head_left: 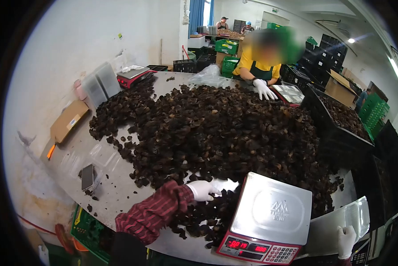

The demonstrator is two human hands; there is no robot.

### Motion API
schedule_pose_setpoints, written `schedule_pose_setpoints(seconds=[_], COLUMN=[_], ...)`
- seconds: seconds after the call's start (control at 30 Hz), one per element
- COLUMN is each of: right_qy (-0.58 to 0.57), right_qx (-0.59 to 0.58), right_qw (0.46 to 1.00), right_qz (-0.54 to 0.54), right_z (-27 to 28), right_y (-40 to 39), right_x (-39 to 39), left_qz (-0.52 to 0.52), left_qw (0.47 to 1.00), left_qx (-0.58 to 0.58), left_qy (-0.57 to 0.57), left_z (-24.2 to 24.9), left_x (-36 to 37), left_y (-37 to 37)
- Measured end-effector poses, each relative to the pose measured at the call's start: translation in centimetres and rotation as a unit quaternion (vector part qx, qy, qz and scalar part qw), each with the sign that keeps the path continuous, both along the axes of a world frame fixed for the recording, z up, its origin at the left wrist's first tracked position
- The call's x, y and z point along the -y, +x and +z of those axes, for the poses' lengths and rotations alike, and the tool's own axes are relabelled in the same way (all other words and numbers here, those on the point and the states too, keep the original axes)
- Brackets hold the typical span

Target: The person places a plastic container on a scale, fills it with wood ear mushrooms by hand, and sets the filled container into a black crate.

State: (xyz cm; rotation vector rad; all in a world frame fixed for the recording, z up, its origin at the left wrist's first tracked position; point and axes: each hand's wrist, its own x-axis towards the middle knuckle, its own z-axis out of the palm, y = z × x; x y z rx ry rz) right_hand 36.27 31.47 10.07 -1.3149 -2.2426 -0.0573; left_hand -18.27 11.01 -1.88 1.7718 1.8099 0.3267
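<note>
My left hand (203, 190), in a white glove, reaches to the near edge of a heap of dark brown, mushroom-like pieces (216, 128). Its fingers stretch to the right over some loose pieces, with nothing visible in its grasp. At the lower right, my gloved right hand (346, 241) grips a clear plastic container (338, 226) by its near side, the thumb showing on top. Between my hands stands a weighing scale (272, 208) with a bare metal plate and red lit digits.
A co-worker's gloved hand (264, 89) rests by another scale (287, 94) across the metal table (119, 195). Black crates (336, 128) line the right side. Stacked clear containers (100, 84), a cardboard piece (69, 120) and a dark rectangular device (87, 176) lie left.
</note>
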Motion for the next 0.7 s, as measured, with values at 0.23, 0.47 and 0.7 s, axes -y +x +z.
schedule_pose_setpoints(seconds=[0.23, 0.47, 0.7], right_qy=[-0.041, -0.065, -0.051], right_qx=[-0.012, 0.093, 0.105], right_qw=[0.998, 0.990, 0.990], right_qz=[-0.049, -0.087, -0.080], right_z=[1.1, 3.7, 3.3], right_y=[-0.8, -3.3, -2.8], right_x=[0.6, 2.6, 2.2], left_qz=[0.240, 0.190, -0.032], left_qw=[0.917, 0.962, 0.996], left_qx=[-0.234, -0.169, 0.039], left_qy=[0.217, 0.101, 0.070], left_z=[1.0, -2.6, 2.0], left_x=[-4.2, -3.8, 2.6], left_y=[-7.9, -3.1, -1.3])
